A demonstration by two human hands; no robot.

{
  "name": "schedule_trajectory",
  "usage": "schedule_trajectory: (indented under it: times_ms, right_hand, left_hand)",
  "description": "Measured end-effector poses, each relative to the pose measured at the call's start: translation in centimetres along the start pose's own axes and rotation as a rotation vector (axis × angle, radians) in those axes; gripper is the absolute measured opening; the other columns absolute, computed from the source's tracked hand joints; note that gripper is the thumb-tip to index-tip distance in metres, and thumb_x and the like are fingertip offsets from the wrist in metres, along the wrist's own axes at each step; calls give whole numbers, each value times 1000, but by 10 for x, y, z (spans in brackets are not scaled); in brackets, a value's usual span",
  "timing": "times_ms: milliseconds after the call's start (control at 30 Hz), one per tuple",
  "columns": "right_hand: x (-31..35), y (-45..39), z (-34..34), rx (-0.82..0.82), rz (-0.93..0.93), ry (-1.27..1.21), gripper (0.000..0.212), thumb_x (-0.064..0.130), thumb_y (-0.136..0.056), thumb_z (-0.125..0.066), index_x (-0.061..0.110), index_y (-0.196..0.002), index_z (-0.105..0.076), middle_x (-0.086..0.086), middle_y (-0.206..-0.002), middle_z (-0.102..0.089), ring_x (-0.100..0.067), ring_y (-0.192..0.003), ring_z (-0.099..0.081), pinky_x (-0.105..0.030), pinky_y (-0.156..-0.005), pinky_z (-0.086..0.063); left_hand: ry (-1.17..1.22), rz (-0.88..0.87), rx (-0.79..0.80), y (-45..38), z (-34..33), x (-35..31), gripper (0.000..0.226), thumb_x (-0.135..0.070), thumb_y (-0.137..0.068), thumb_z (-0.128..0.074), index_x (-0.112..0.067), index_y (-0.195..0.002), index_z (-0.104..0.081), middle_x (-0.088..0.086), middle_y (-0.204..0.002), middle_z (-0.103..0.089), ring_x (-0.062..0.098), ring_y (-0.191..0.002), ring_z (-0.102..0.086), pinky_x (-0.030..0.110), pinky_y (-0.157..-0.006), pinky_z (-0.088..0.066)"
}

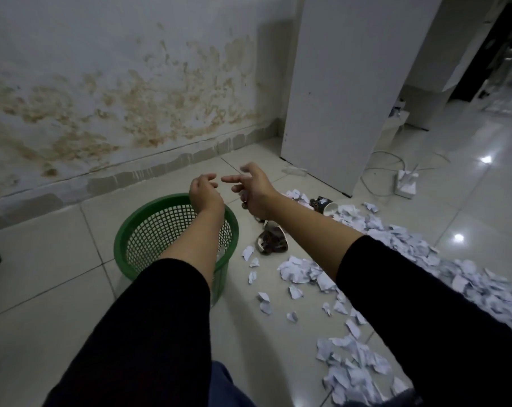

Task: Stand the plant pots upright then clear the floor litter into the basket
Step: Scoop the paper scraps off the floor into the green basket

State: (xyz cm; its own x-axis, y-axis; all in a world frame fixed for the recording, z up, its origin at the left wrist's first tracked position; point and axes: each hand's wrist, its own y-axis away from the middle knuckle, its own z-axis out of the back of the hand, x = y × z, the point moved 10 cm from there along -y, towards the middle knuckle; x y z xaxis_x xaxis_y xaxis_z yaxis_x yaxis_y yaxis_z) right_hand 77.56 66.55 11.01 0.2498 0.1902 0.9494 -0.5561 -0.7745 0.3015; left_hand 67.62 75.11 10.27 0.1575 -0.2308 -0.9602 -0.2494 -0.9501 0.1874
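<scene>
Green lattice-walled basket (149, 230), upright beside scattered white paper scraps (395, 259)

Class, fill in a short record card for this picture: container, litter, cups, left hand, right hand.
container: green basket, upright on the floor tiles
litter: torn paper scraps spread to the basket's right
cups: dark cup lying on its side; crushed cup near the basket
left hand: above the basket's rim, fingers relaxed, holding nothing
right hand: fingers spread, holding nothing

Stained wall (116, 92); white pillar (351, 83); white cable (386, 160) by power strip (407, 183)
</scene>
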Motion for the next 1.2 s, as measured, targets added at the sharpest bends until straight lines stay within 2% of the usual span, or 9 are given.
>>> schedule_trajectory:
  times_ms: [100,200,300,433,533,600,867,1033,1200]
  right_hand:
    - [-11,-1,-28,64,-36,26,42,6,-96,-31,1,-135,-48,-8,-89,-51,-11,-60,-33,-26,-61,-32]
    - [-15,1,-62,227,-7,227,34,-3,-98,-36,4,-128,-51,-18,-119,-57,-16,-78,-46,-27,-69,-39]
    - [-23,-3,-77,313,-1,436,35,10,-96,-54,15,-130,-53,-9,-132,-55,-24,-90,-53,-37,-71,-45]
    - [-19,0,-65,241,-24,440,37,26,-101,-47,14,-136,-52,-12,-137,-53,-26,-96,-53,-43,-86,-49]
    - [-3,10,-33,154,-13,310,39,22,-104,-36,13,-139,-50,-14,-137,-53,-31,-119,-54,-46,-103,-47]
    - [6,17,0,62,-20,238,40,25,-104,-36,14,-139,-51,-11,-138,-54,-32,-121,-55,-45,-104,-47]
    - [26,92,192,-353,-7,376,35,29,-100,-46,10,-127,-60,-10,-130,-62,-35,-114,-61,-42,-98,-49]
    - [3,150,309,-568,-48,398,31,28,-99,-49,12,-122,-63,-10,-125,-65,-29,-103,-63,-43,-96,-50]
    - [-60,218,381,-750,-35,369,24,20,-101,-45,10,-112,-65,-8,-110,-68,-24,-91,-62,-31,-76,-49]
  left_hand:
    - [6,30,-105,-10,33,5,27,-21,-95,-35,-14,-90,-61,2,-78,-56,18,-73,-52,30,-69,-42]
    - [-27,11,-220,-17,66,-2,30,-21,-95,-34,-14,-88,-62,5,-83,-59,21,-79,-55,29,-74,-43]
    - [-62,-18,-266,-19,80,-11,29,-21,-95,-34,-16,-87,-61,7,-90,-61,23,-84,-55,29,-73,-40]
    - [-111,-62,-267,-17,77,-22,28,-21,-94,-34,-16,-85,-61,4,-86,-61,22,-81,-56,26,-69,-37]
    - [-149,-102,-181,-7,49,-20,28,-20,-96,-33,-15,-86,-58,4,-85,-58,20,-79,-54,26,-64,-37]
    - [-171,-123,-119,5,22,-12,28,-21,-97,-32,-15,-87,-57,3,-84,-57,19,-78,-52,26,-62,-38]
    - [-239,-101,325,97,-141,55,29,-24,-90,-39,-23,-66,-55,10,-92,-68,30,-89,-61,37,-80,-50]
    - [-399,-87,550,153,-194,100,31,-27,-98,-35,-16,-84,-60,6,-95,-63,25,-85,-54,32,-72,-39]
    - [-586,-223,748,231,-210,166,29,-30,-98,-41,-10,-94,-61,9,-96,-61,28,-88,-56,35,-70,-44]
